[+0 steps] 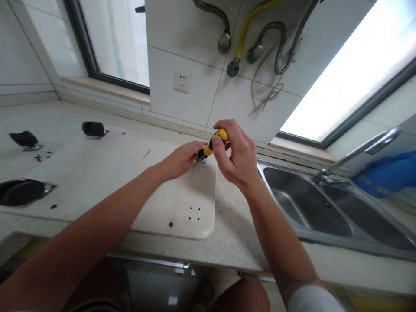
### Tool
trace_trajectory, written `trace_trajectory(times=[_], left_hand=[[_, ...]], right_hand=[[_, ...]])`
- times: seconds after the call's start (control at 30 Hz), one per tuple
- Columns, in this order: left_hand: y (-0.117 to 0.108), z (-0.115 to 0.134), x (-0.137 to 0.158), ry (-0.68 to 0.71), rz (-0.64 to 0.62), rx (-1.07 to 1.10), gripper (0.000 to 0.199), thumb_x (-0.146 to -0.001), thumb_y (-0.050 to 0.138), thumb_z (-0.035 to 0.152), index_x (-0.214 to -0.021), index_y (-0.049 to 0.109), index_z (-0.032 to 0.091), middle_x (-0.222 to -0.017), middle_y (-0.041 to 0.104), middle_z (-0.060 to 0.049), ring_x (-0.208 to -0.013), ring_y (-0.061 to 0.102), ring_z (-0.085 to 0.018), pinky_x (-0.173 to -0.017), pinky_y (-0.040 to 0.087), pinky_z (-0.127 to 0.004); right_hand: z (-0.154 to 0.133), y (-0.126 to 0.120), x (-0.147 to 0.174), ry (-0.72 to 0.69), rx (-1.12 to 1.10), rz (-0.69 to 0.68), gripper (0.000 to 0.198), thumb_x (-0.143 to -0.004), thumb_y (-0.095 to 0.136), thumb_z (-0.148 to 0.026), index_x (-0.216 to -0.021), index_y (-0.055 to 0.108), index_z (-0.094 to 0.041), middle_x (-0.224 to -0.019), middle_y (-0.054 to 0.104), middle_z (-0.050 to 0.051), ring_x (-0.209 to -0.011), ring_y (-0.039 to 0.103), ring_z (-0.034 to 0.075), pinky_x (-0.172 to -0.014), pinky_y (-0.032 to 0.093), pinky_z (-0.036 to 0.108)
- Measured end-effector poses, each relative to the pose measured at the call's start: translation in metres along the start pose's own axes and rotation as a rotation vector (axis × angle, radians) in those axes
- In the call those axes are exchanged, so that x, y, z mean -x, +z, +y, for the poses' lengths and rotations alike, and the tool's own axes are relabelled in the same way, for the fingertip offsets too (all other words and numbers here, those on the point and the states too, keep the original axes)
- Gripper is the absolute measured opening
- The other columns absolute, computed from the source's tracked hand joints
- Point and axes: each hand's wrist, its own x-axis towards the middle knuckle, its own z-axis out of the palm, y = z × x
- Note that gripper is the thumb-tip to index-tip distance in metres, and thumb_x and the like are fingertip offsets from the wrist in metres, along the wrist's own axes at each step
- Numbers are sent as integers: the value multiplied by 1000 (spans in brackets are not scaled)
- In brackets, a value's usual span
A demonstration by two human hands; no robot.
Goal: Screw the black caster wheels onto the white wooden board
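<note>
Head view shows two bare hands meeting over a flat white rectangular board with rounded corners (87, 167), which lies on the speckled pale stone counter (235, 225). The right hand (238, 158) is closed around a yellow-and-black screwdriver (208, 150), its tip angled down toward the left hand (178, 161). The left hand's fingers rest at a small black fitting with a metal plate (202, 160), apparently a caster, at the board's far corner; the hands hide much of it, so whether they pinch it cannot be told.

Work looks partway along. Nearer the body than the hands, four small dark holes in a square (194, 213) show uncovered. Well left of the left hand, a black caster at the board's far edge (92, 128) and a larger-looking black caster nearer the body (22, 192) sit on the board; whether they are screwed down is unclear. Farther left, a third black caster (24, 138) stands off the board beside scattered small dark screws (38, 158). Whether the screw under the tool is going in or out does not show.

No brand, label or writing can be read, on the screwdriver or elsewhere.
</note>
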Motion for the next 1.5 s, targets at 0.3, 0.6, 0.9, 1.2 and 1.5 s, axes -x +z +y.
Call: trace_trajectory(times=[0.3, 0.6, 0.9, 1.2, 1.5], left_hand=[[2, -5, -2, -12, 10, 34, 66, -87, 47, -1, -143, 71, 23, -142, 80, -10, -137, 73, -27, -123, 57, -53], [2, -5, -1, 1, 8, 14, 67, -79, 47, -4, -135, 72, 24, -130, 82, -8, -125, 77, -28, -114, 59, -46], [1, -7, 1, -30, -8, -74, 65, -86, 50, 0, -145, 69, 22, -148, 77, -13, -137, 73, -31, -122, 56, -50], [2, -8, 0, -61, -28, -93, 63, -86, 50, 2, -141, 70, 22, -143, 78, -14, -135, 74, -34, -119, 57, -52], [4, -8, 0, -59, -12, -78, 68, -87, 52, 4, -150, 68, 24, -154, 74, -13, -143, 71, -34, -126, 55, -54]], right_hand=[[-14, -7, -24, 46, 470, -215, 41, -121, 46, -50, -122, 75, -21, -109, 76, 6, -86, 66, 19, -70, 39, 34], [-34, -42, -77, -85, 602, -783, 32, -107, 63, -41, -135, 68, -25, -126, 83, 8, -93, 70, 25, -70, 32, 35], [-46, -39, -92, 39, 768, -853, 55, -110, 57, -67, -135, 68, -19, -118, 82, 20, -103, 74, 36, -80, 47, 41], [-59, -30, -104, 52, 770, -922, 57, -106, 68, -64, -142, 63, -20, -127, 79, 24, -111, 75, 41, -86, 54, 46], [-52, -31, -108, 66, 835, -926, 52, -106, 71, -57, -137, 66, -16, -126, 78, 26, -115, 76, 43, -88, 56, 48]])
